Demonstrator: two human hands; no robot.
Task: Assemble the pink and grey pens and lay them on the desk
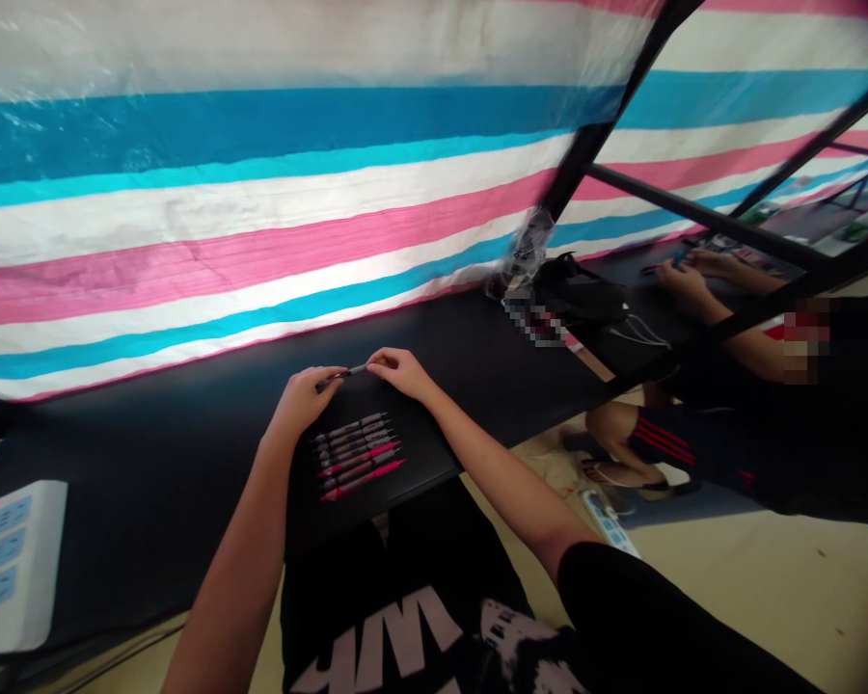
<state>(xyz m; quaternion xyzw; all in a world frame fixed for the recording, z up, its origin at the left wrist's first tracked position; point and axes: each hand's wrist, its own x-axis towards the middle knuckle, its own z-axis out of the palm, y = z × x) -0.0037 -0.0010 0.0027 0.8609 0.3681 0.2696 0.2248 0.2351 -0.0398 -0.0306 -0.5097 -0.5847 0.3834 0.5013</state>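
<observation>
While both arms reach forward over the black table [151, 463], the left hand [305, 393] and the right hand [399, 369] hold one dark pen [347, 373] between them, just above the tabletop. The left fingers are pinched on one end and the right fingers are closed on the other. Just nearer the person, a row of pens [358, 455] lies side by side on the table, grey ones farther and pink ones nearer, apart from both hands. A white power strip [7, 564] sits at the table's left edge. A striped tarp [260, 193] hangs behind. Well to the right, a co-worker's hands [684, 280] rest near a black bag [579, 289].
</observation>
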